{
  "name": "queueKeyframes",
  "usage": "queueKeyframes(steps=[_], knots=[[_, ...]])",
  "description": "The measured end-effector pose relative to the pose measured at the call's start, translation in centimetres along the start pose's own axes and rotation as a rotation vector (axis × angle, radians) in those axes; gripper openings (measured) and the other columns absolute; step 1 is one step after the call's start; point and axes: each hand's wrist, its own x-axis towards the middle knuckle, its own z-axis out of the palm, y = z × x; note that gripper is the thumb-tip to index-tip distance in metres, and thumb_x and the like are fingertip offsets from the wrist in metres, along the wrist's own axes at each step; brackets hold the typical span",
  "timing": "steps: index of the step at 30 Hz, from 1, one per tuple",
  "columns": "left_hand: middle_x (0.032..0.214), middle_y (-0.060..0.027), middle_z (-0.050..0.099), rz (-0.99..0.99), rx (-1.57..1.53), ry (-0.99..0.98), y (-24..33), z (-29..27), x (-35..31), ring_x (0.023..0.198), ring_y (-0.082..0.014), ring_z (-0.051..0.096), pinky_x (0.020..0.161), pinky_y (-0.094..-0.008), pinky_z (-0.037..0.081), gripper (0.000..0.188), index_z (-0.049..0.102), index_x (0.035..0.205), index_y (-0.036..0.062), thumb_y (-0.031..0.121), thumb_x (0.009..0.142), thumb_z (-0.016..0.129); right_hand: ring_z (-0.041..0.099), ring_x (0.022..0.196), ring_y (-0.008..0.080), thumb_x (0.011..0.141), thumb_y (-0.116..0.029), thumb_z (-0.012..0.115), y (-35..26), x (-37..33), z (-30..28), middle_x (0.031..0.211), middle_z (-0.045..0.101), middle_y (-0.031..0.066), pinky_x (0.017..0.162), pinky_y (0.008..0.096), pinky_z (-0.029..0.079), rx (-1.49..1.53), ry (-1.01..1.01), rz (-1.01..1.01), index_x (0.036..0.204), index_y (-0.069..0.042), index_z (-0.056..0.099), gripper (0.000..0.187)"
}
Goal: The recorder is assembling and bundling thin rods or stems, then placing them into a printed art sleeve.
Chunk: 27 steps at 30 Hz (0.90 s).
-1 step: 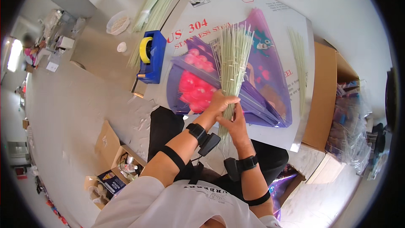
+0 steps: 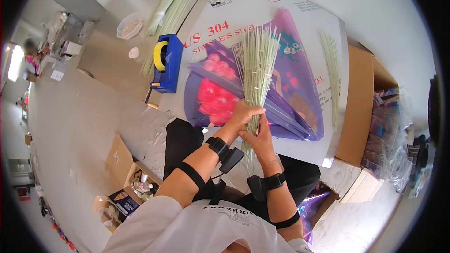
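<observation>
A thick bundle of thin pale-green sticks stands in both hands above the table, its upper ends fanned out. Wrapped round its lower part is my left hand, thumb across the front. Just below and to the right, my right hand closes on the same bundle near its lower ends. Beneath the sticks lie purple plastic film pieces with printed figures, partly covered by the bundle. Pink balloon-like shapes show on the film left of my hands.
A blue tape dispenser with yellow tape stands left of the film. More sticks lie at the far left, others at the right edge. Also here are a white bowl, a cardboard box on the right and an open carton lower left.
</observation>
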Motion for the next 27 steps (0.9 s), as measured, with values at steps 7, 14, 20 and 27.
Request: queueKeyframes(steps=[7, 14, 20, 27], knots=[[0.073, -0.006, 0.055, -0.02, -0.043, -0.043, 0.1, 0.1, 0.2, 0.06, -0.016, 0.057, 0.053, -0.0304, 0.049, 0.029, 0.054, 0.09, 0.0009, 0.005, 0.066, 0.071, 0.055, 0.103, 0.0395, 0.065, -0.011, 0.07, -1.3, -0.6, 0.2, 0.111, 0.053, 0.0291, 0.085, 0.0411, 0.044, -0.477, 0.007, 0.088, 0.138, 0.004, 0.011, 0.095], [0.074, -0.0062, 0.055, 0.015, 0.123, 0.03, -0.3, 0.5, 0.2, 0.061, -0.0158, 0.057, 0.053, -0.029, 0.048, 0.03, 0.054, 0.088, 0.0011, 0.001, 0.064, 0.071, 0.057, 0.089, 0.0472, 0.067, -0.008, 0.063, 0.6, -0.7, 0.7, 0.093, 0.056, 0.0327, 0.074, 0.0456, 0.048, -0.424, -0.071, 0.09, 0.135, 0.005, -0.006, 0.097], [0.074, -0.0039, 0.053, 0.114, 0.221, 0.097, -0.6, 0.0, 0.2, 0.064, -0.0145, 0.053, 0.058, -0.03, 0.045, 0.029, 0.055, 0.086, 0.0003, 0.0, 0.06, 0.069, 0.058, 0.093, 0.0437, 0.067, -0.009, 0.068, 0.2, -1.2, 1.2, 0.098, 0.057, 0.0297, 0.077, 0.0434, 0.047, -0.319, -0.049, 0.039, 0.136, 0.002, -0.002, 0.099], [0.077, -0.0034, 0.052, 0.208, 0.301, 0.148, -0.1, 1.6, -0.7, 0.065, -0.0138, 0.052, 0.06, -0.0296, 0.044, 0.033, 0.054, 0.092, -0.0017, 0.001, 0.061, 0.067, 0.049, 0.11, 0.0425, 0.066, -0.003, 0.068, 0.2, -2.1, 1.2, 0.122, 0.046, 0.0285, 0.09, 0.0408, 0.042, -0.157, 0.018, -0.006, 0.14, -0.003, -0.003, 0.102]])
